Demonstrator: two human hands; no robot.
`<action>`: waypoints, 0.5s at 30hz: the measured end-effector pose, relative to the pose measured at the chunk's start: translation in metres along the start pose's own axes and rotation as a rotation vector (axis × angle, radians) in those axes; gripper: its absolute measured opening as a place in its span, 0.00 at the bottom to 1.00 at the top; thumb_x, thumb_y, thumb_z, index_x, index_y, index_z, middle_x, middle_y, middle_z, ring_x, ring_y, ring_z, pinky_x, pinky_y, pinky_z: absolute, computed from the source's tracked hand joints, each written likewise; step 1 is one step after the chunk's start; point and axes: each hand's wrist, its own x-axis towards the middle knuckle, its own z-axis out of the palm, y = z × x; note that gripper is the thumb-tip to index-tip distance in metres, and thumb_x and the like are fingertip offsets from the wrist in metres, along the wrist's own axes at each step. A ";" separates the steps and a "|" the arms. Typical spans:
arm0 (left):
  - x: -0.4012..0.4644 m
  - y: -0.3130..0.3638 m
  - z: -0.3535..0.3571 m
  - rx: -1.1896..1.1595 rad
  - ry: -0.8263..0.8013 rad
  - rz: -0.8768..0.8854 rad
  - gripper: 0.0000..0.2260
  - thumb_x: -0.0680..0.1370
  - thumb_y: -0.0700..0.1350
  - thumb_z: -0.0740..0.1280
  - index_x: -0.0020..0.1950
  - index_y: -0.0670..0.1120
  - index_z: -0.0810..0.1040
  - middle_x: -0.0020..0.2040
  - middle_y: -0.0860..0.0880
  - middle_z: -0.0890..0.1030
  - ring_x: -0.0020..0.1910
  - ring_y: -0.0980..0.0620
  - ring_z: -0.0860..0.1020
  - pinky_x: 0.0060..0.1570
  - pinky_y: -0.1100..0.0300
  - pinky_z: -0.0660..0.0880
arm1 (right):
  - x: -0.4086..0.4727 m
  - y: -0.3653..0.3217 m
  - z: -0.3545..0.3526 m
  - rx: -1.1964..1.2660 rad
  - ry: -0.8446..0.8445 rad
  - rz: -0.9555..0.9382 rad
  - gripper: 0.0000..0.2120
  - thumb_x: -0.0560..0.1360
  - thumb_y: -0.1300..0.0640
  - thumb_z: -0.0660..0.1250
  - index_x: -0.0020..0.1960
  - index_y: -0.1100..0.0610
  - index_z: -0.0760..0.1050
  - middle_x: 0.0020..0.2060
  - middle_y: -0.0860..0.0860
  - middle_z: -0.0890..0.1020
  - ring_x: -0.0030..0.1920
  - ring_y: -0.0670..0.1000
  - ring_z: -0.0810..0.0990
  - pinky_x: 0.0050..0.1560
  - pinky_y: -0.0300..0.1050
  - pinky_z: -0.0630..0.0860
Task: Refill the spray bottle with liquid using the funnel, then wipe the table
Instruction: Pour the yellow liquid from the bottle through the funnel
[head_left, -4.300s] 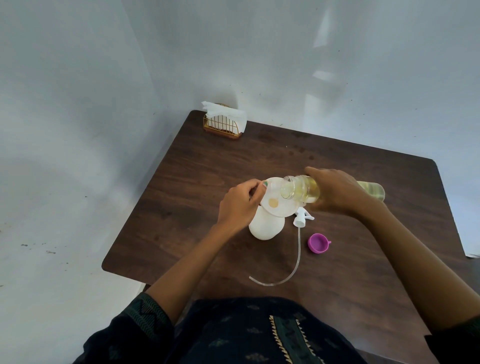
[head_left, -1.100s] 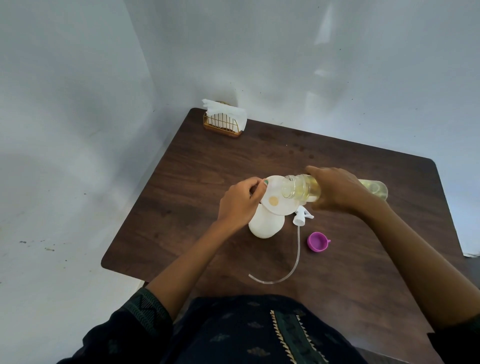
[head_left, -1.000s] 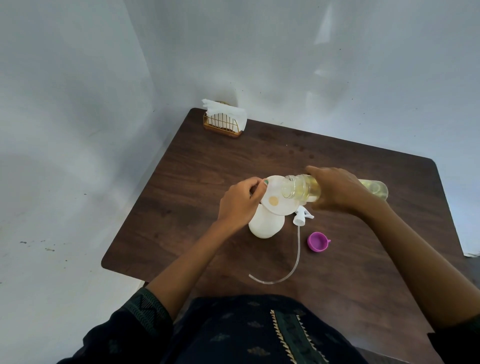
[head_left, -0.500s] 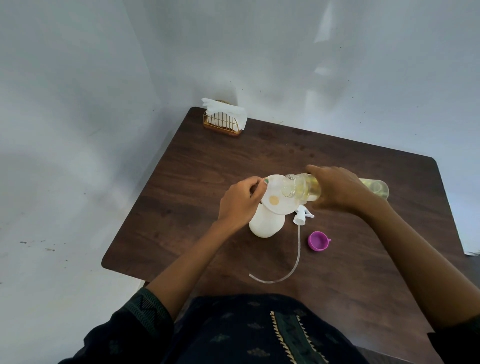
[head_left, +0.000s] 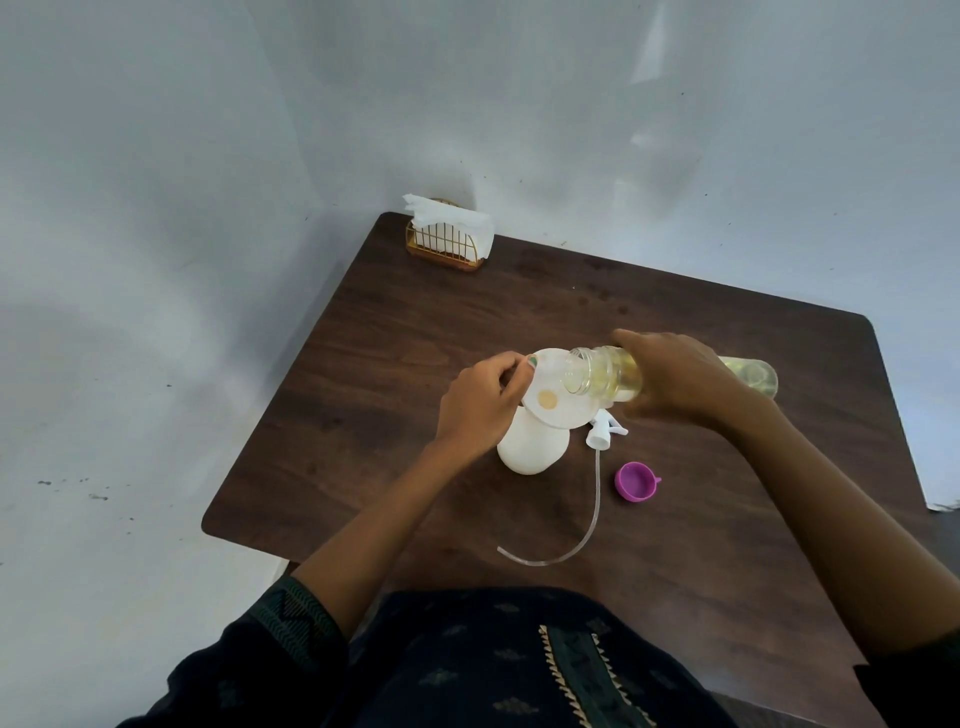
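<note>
The purple cap (head_left: 636, 481) lies nearest. The white spray bottle (head_left: 533, 449) stands under the left hand (head_left: 480, 405), whose fingers pinch the funnel (head_left: 556, 395) rim. The right hand (head_left: 680, 382) grips the tipped clear bottle (head_left: 602, 374), mouth over the funnel.

bare table (head_left: 426, 332) left, cap (head_left: 636, 481) right
</note>
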 end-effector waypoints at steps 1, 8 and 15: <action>0.000 0.000 0.000 0.000 0.001 -0.002 0.14 0.80 0.56 0.57 0.45 0.52 0.78 0.33 0.53 0.78 0.34 0.55 0.75 0.33 0.59 0.66 | 0.000 0.000 0.000 0.000 -0.002 0.003 0.17 0.65 0.54 0.72 0.49 0.55 0.70 0.41 0.51 0.80 0.39 0.55 0.76 0.36 0.43 0.64; -0.001 0.001 -0.001 0.002 0.003 0.002 0.13 0.80 0.55 0.58 0.45 0.53 0.79 0.33 0.53 0.78 0.33 0.55 0.75 0.32 0.59 0.65 | -0.002 -0.002 -0.003 0.001 -0.011 0.012 0.17 0.65 0.55 0.72 0.49 0.56 0.69 0.42 0.51 0.80 0.39 0.55 0.74 0.36 0.42 0.62; -0.001 0.001 0.000 0.004 0.003 0.000 0.13 0.80 0.55 0.57 0.46 0.52 0.79 0.35 0.52 0.79 0.36 0.54 0.77 0.33 0.57 0.69 | -0.002 -0.004 -0.004 -0.001 -0.006 -0.003 0.17 0.65 0.54 0.72 0.49 0.56 0.69 0.43 0.52 0.81 0.42 0.56 0.77 0.36 0.42 0.63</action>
